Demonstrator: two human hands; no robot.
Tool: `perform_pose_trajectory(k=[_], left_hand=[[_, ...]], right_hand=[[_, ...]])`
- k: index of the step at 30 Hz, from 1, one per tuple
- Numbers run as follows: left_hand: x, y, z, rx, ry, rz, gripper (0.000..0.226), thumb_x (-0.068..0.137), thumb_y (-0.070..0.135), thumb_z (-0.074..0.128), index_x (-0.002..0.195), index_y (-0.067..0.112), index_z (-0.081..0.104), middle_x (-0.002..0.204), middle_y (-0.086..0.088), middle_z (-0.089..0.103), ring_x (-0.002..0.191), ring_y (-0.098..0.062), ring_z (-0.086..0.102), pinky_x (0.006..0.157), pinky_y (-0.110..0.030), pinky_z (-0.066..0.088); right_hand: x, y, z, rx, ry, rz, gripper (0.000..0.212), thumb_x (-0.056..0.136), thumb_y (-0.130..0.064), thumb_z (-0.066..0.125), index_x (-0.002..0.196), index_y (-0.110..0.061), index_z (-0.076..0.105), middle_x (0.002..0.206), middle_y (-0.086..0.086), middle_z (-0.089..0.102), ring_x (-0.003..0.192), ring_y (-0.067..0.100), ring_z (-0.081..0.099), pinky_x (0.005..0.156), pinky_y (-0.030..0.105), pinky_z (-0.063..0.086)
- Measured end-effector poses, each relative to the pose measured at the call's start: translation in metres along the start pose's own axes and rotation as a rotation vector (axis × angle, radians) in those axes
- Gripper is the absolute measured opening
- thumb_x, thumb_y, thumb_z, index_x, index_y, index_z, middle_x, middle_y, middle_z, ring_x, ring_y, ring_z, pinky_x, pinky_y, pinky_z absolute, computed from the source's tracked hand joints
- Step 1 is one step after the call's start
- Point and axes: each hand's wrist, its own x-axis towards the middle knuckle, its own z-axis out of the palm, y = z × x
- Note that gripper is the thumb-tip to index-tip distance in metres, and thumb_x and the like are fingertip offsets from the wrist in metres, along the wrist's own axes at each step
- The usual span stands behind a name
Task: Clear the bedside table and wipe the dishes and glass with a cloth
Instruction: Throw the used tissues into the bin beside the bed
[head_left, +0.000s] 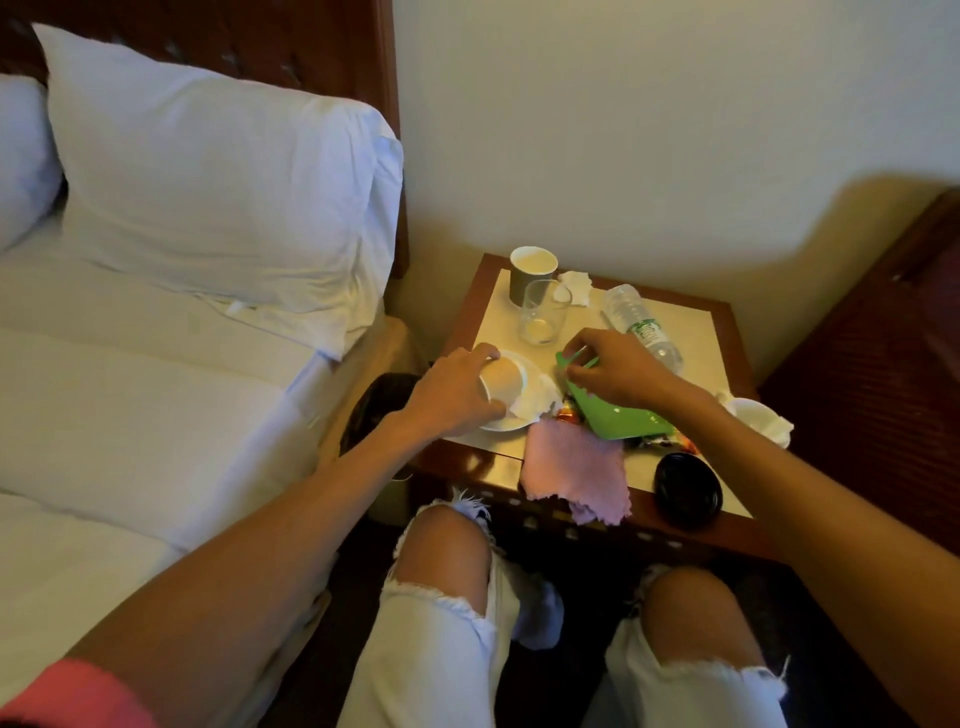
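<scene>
Our left hand (457, 395) grips a tipped paper cup (501, 382) over the white plate (511, 426); our right hand (618, 371) pinches a green dish (618, 423). We judge we're clearing rubbish, so the cup next needs binning. The glass (544, 312), a bottle (641, 325) and the pink cloth (571, 467) crowd the tabletop (493, 312).

Glass (543, 312) behind plate (511, 422); bottle (641, 325) right; cloth (574, 470) at table (719, 332) front.

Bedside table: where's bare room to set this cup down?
Bare: back-right corner, between the bottle and the table rim; a strip left of the glass. Crowded: front, with plate, green dish, pink cloth, black lid.
</scene>
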Motion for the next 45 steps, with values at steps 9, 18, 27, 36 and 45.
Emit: perform_pose_trajectory(k=[9, 18, 27, 36, 45], left_hand=[[0.004, -0.032, -0.028, -0.276, 0.467, -0.251, 0.064, 0.081, 0.045, 0.075, 0.134, 0.023, 0.046, 0.118, 0.005, 0.055, 0.101, -0.016, 0.054, 0.074, -0.025, 0.042], [0.010, -0.112, -0.013, -0.275, 0.419, -0.560, 0.065, 0.078, 0.052, 0.073, 0.131, 0.023, 0.048, 0.128, -0.011, 0.060, 0.113, -0.034, 0.059, 0.085, -0.039, 0.046], [0.018, -0.168, 0.008, -0.117, 0.120, -0.570, 0.079, 0.085, 0.059, 0.065, 0.148, 0.020, 0.039, 0.150, -0.008, 0.047, 0.134, -0.031, 0.047, 0.102, -0.039, 0.041], [-0.014, -0.195, -0.018, -0.219, 0.304, -0.565, 0.018, 0.088, 0.027, 0.058, 0.103, 0.027, 0.067, 0.100, 0.001, 0.073, 0.092, -0.024, 0.068, 0.084, -0.033, 0.053], [-0.041, -0.178, -0.052, -0.307, 0.335, -0.491, 0.019, 0.091, 0.022, 0.060, 0.109, 0.024, 0.067, 0.101, 0.002, 0.071, 0.089, -0.026, 0.070, 0.088, -0.037, 0.053]], right_hand=[[0.013, -0.014, 0.041, -0.111, -0.050, -0.078, 0.050, 0.087, -0.033, 0.071, 0.133, -0.022, 0.054, 0.133, 0.009, 0.054, 0.114, 0.023, 0.055, 0.093, 0.029, 0.043], [0.047, -0.020, 0.079, -0.306, -0.152, -0.058, 0.034, 0.084, -0.013, 0.072, 0.117, -0.009, 0.064, 0.120, 0.016, 0.061, 0.111, 0.032, 0.056, 0.094, 0.035, 0.046], [0.090, -0.070, 0.073, 0.102, 0.050, -0.186, 0.018, 0.086, -0.016, 0.073, 0.101, -0.008, 0.072, 0.094, 0.001, 0.065, 0.083, 0.014, 0.059, 0.064, 0.013, 0.039], [0.151, -0.142, 0.137, 0.095, -0.051, -0.441, 0.011, 0.089, -0.007, 0.066, 0.098, -0.002, 0.071, 0.099, 0.014, 0.071, 0.093, 0.026, 0.065, 0.082, 0.031, 0.052], [0.128, -0.122, 0.130, -0.032, -0.175, -0.458, 0.032, 0.095, -0.025, 0.060, 0.125, -0.013, 0.060, 0.128, 0.010, 0.060, 0.109, 0.026, 0.061, 0.087, 0.027, 0.045]])
